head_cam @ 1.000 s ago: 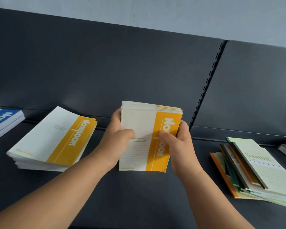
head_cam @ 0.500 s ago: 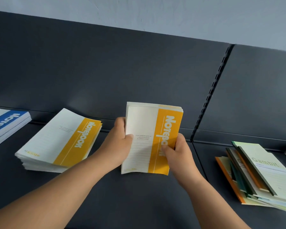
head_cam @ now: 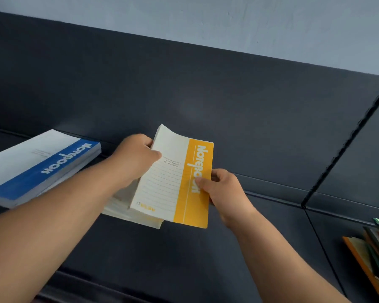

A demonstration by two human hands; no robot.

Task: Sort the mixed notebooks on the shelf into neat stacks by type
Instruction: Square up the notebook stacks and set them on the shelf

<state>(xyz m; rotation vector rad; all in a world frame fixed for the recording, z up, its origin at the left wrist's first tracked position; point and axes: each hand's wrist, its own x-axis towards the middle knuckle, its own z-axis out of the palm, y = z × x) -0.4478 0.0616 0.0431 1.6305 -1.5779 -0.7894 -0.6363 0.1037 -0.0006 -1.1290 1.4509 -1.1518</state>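
Both forearms reach in over the dark shelf (head_cam: 184, 265), the right hand (head_cam: 225, 191) pinching the orange band of a bundle of yellow notebooks (head_cam: 162, 182), thumb on the cover, the left hand (head_cam: 136, 158) curled round its upper left edge. The tilted bundle, cream and ruled, top corner bowed, hangs just over a flat stack (head_cam: 131, 213) of the same kind; a blue notebook stack (head_cam: 42, 162) lies beyond, left.
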